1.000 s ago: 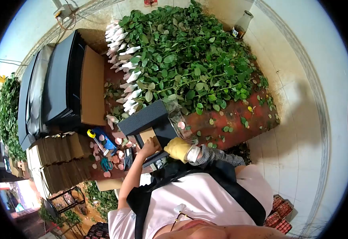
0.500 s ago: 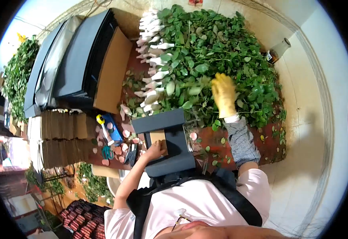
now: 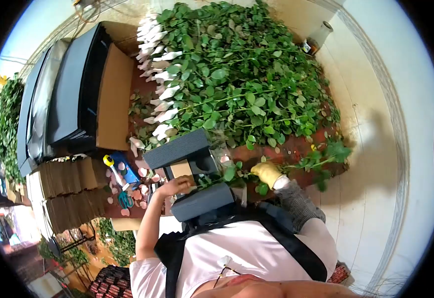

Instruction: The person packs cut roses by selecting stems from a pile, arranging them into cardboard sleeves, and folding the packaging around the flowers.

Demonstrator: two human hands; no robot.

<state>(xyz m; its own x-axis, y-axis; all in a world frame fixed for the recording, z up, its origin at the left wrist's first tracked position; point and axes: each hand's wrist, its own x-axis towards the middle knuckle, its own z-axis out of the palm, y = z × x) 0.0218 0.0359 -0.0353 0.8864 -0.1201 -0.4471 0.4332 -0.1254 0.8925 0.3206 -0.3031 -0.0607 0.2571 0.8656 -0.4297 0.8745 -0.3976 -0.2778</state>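
My bare left hand (image 3: 177, 186) is at the left side of a dark ribbed box (image 3: 203, 203), its fingers bent over a brown cardboard piece (image 3: 181, 169) inside; what they grip is hidden. My right hand (image 3: 267, 174), in a yellow glove, is closed round a leafy stem (image 3: 316, 163) to the right of the box. Leaves of the stem reach left over the box's opening and right past the glove. Beyond the box lies a large pile of leafy stems (image 3: 247, 89), their left ends wrapped in white sleeves (image 3: 166, 115).
Tall dark sheets (image 3: 73, 94) and a brown board (image 3: 115, 99) stand at the left, above stacked cardboard (image 3: 73, 198). Teal scissors (image 3: 125, 199), a yellow-ended tool (image 3: 109, 161) and petals lie left of the box. A glass bottle (image 3: 319, 37) is by the far wall.
My right hand reached over the leafy pile and has come back beside the box with a stem. My left hand stays at the cardboard piece, its fingers shifted slightly. The view has moved.
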